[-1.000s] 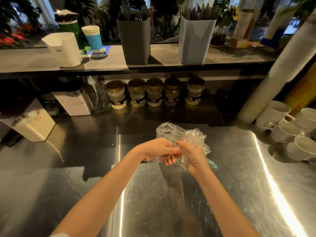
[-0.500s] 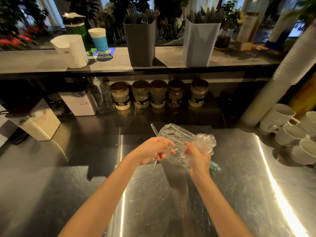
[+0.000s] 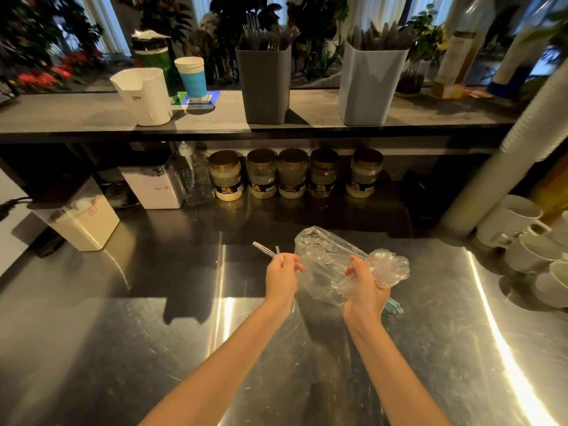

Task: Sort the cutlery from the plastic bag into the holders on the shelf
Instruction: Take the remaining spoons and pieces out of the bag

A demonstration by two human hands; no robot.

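**Bare hands hold clear cutlery and its bag over a steel counter**

From my remote seat I sweep the head view left to right. At ten o'clock, a white holder (image 3: 144,99) stands on the shelf (image 3: 76,118). Just below centre, toward seven o'clock, the left hand (image 3: 281,276) is curled into a fist round thin clear cutlery stems (image 3: 263,249), whose ends poke out toward ten o'clock. At twelve o'clock on the shelf sits a dark grey holder (image 3: 264,84) filled with dark forks. Under the shelf is a row of jars (image 3: 292,175). At six o'clock, between the hands, the plastic bag (image 3: 322,262) is held above the counter (image 3: 153,339), crumpled and see-through, with clear cutlery inside. The right hand (image 3: 365,292) grips the bag's near side. The same hand holds a bunch of clear spoons (image 3: 390,267), their bowls bulging at its two o'clock; I cannot tell if film covers them. Teal handles (image 3: 394,307) show beneath that hand. At one o'clock stands a pale blue holder (image 3: 368,87), also full. White mugs (image 3: 519,222) cluster at three o'clock.
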